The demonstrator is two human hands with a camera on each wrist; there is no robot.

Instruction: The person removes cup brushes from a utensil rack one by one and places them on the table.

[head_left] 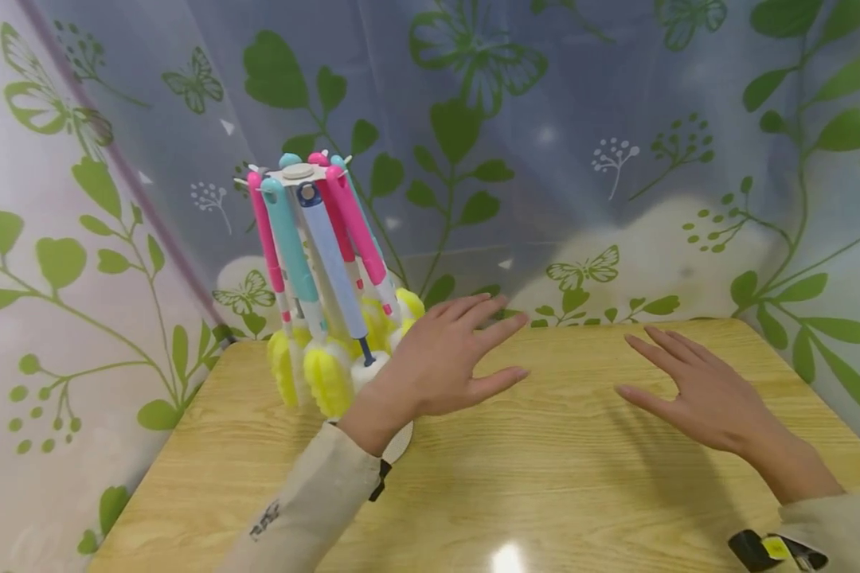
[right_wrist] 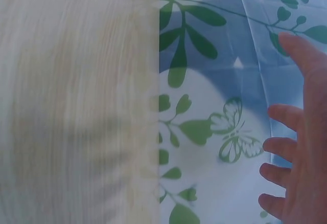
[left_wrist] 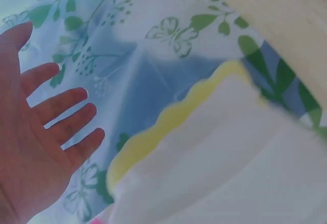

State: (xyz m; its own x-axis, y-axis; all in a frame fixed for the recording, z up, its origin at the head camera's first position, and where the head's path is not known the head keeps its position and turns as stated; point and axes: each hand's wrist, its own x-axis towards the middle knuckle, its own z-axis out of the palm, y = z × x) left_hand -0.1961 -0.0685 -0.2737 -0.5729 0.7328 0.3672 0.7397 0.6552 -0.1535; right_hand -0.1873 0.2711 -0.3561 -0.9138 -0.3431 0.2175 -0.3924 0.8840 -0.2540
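Several cleaning brushes with yellow-and-white heads hang around a white rotating-style stand (head_left: 299, 172) at the left of the table. Among them are a pink-handled brush (head_left: 358, 227), a teal-handled brush (head_left: 291, 239) and a blue-handled brush (head_left: 332, 270). My left hand (head_left: 444, 358) hovers just right of the brush heads, fingers spread, holding nothing; it hides part of the stand's base (head_left: 401, 442). Close to the left wrist camera looms a blurred white brush head with a yellow scalloped edge (left_wrist: 153, 137). Farther right, my right hand (head_left: 713, 394) hangs above the table, fingers extended, nothing held.
The light wood table (head_left: 545, 477) ends at a back edge against a curtain (head_left: 580, 159) printed with green leaves and butterflies. That curtain also runs along the left and right sides. A dark strap (head_left: 380, 480) circles the left wrist.
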